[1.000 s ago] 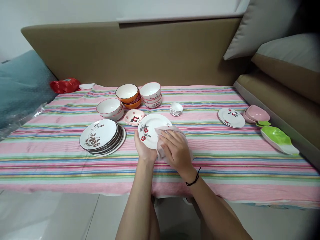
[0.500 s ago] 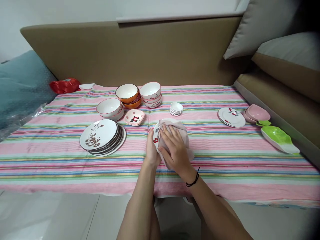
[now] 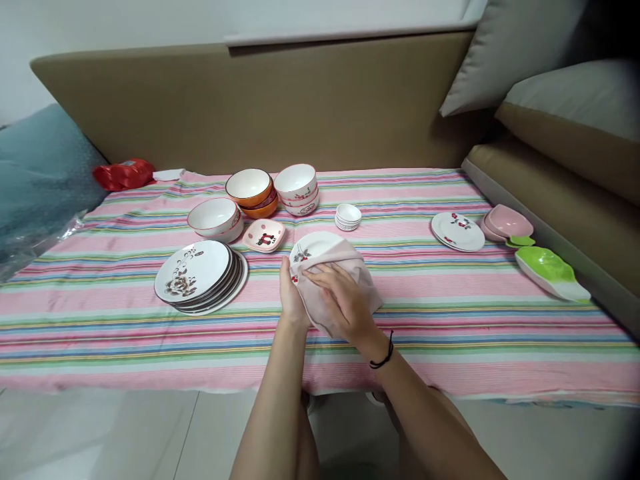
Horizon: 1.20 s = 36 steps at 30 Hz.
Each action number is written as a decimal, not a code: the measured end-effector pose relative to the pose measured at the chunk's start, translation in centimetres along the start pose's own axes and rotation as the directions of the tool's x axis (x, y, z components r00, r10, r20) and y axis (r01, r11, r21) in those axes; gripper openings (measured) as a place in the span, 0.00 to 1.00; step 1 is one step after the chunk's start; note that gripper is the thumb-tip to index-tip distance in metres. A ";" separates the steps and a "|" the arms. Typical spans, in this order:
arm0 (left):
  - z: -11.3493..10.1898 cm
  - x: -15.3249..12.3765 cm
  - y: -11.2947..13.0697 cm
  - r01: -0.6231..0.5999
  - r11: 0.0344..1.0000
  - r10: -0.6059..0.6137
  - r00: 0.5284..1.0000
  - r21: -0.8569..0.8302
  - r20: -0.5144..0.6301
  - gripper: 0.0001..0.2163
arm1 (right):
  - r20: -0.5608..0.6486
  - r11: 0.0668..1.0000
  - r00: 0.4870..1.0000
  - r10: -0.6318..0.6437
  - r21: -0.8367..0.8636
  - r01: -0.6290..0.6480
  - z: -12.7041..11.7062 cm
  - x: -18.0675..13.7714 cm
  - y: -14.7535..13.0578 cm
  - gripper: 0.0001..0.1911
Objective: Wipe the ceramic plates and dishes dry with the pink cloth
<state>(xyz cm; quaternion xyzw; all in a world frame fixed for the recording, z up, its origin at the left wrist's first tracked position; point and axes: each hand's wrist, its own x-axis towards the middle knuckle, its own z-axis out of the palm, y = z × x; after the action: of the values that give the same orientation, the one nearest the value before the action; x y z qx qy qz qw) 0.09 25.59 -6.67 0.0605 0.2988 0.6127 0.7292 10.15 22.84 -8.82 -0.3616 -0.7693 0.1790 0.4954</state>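
My left hand (image 3: 290, 303) grips the near left rim of a white plate with red flowers (image 3: 313, 245), held above the striped tablecloth (image 3: 450, 313). My right hand (image 3: 345, 303) lies on a pale pink cloth (image 3: 350, 267) and presses it onto the plate's face. The cloth covers most of the plate; only the plate's far left part shows. A black band circles my right wrist.
A stack of flower-patterned plates (image 3: 200, 275) lies to the left. Bowls (image 3: 215, 217) (image 3: 250, 190) (image 3: 297, 187), a small pink dish (image 3: 265, 235) and tiny white saucers (image 3: 348, 217) stand behind. A flowered plate (image 3: 457, 231), pink bowls (image 3: 507, 223) and a green dish (image 3: 550, 270) sit right.
The cloth has spread across the plate, which a second ago showed most of its face. The plate tipped up on edge half a second ago and now lies flatter again.
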 end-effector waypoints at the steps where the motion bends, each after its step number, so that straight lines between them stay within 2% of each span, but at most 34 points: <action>1: 0.0 0.0 0.0 0.007 1.000 -0.007 1.000 -0.005 0.010 0.24 | -0.003 1.000 1.000 0.008 0.005 -0.008 0.0 0.1 0.1 0.18; 9: -0.2 0.0 -0.4 0.062 0.998 -0.062 0.994 0.006 0.086 0.22 | -0.016 0.982 0.998 -0.053 -0.182 0.049 -0.4 0.3 0.7 0.15; 13: -0.4 0.0 -1.0 0.028 0.999 -0.031 0.992 0.032 0.124 0.19 | -0.088 0.957 0.995 -0.038 -0.290 0.010 -0.7 0.3 1.3 0.17; 16: -0.4 0.1 -1.7 0.022 0.999 -0.026 0.994 0.037 0.103 0.18 | -0.153 0.947 0.988 -0.002 -0.318 -0.047 -0.8 0.2 1.7 0.17; 22: 0.1 -0.4 -2.5 -0.026 0.998 0.022 0.997 0.054 0.077 0.14 | -0.270 0.947 0.963 0.011 -0.305 -0.097 -1.1 0.1 2.0 0.13; 26: 0.3 -0.6 -2.5 0.007 0.999 -0.010 0.999 0.049 0.051 0.13 | -0.263 0.973 0.964 -0.027 -0.230 -0.036 -1.0 -0.1 2.0 0.15; 31: 0.3 -0.5 -2.5 0.020 0.999 -0.022 0.997 0.028 0.069 0.16 | -0.237 0.987 0.969 -0.072 -0.158 0.034 -0.6 -0.2 1.7 0.15; 33: 0.3 -0.6 -2.7 0.009 0.999 -0.012 0.997 0.037 0.075 0.16 | -0.275 0.988 0.960 -0.047 -0.151 0.005 -0.6 -0.2 1.7 0.14; 36: 0.3 -0.8 -3.5 -0.004 0.997 -0.003 0.995 0.072 0.096 0.16 | -0.380 0.984 0.924 0.047 -0.139 -0.107 -0.9 -0.1 2.1 0.14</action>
<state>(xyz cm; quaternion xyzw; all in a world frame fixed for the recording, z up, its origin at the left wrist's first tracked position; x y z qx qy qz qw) 3.14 24.07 -7.71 0.1164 0.2852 0.5979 0.7400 11.81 24.08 -9.79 -0.4571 -0.6572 0.0648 0.5958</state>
